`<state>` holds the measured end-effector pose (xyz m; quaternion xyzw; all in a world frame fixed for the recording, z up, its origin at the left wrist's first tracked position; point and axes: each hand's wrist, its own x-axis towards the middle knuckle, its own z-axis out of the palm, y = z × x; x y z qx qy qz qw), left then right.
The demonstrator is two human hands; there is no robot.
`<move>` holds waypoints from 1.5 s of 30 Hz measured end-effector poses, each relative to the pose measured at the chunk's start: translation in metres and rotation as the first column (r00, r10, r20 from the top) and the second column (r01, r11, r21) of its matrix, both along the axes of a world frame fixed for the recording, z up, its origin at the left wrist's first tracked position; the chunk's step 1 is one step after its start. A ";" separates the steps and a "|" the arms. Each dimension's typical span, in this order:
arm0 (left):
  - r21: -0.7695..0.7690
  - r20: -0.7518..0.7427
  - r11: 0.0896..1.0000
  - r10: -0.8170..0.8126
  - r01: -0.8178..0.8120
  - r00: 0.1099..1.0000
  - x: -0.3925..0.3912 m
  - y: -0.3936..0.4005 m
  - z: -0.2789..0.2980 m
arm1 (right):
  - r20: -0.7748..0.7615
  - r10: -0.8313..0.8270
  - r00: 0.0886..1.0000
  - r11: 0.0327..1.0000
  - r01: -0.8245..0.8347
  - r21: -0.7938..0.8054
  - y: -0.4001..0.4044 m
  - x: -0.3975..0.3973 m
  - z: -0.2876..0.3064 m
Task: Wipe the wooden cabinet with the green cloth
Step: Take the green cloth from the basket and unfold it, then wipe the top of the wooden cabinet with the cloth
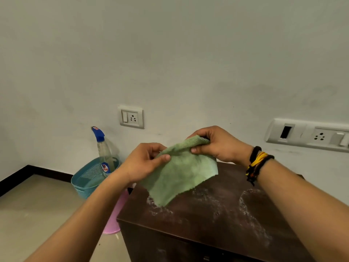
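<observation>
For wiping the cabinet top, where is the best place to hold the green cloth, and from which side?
Probably gather the folded upper edge of the green cloth, where the right hand and left hand already pinch it, and come from above. The cloth hangs limp with its lower corner near the white smears on the wooden cabinet, so bunching the top leaves a flat pad below.

dark wooden cabinet (198,220), top streaked with whitish, possibly powdery, residue (249,210)

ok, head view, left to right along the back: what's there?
blue basket → spray bottle → wall socket → left hand → green cloth → right hand → wrist bands → switch panel
</observation>
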<state>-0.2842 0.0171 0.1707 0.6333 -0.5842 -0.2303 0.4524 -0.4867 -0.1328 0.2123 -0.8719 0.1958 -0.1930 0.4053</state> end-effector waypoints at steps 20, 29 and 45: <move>0.341 0.705 0.940 -0.268 0.017 0.656 0.006 -0.021 -0.137 | -0.546 -0.225 0.807 0.880 -0.073 -0.469 -0.021 0.007 -0.176; 0.305 0.750 0.912 -0.052 -0.275 0.660 -0.011 -0.084 -0.147 | -0.466 -0.413 0.782 0.841 0.132 -0.524 -0.014 0.028 -0.189; 0.283 0.771 0.857 0.064 -0.431 0.634 -0.043 -0.022 -0.152 | -0.493 -0.382 0.782 0.844 0.077 -0.530 -0.003 0.011 -0.189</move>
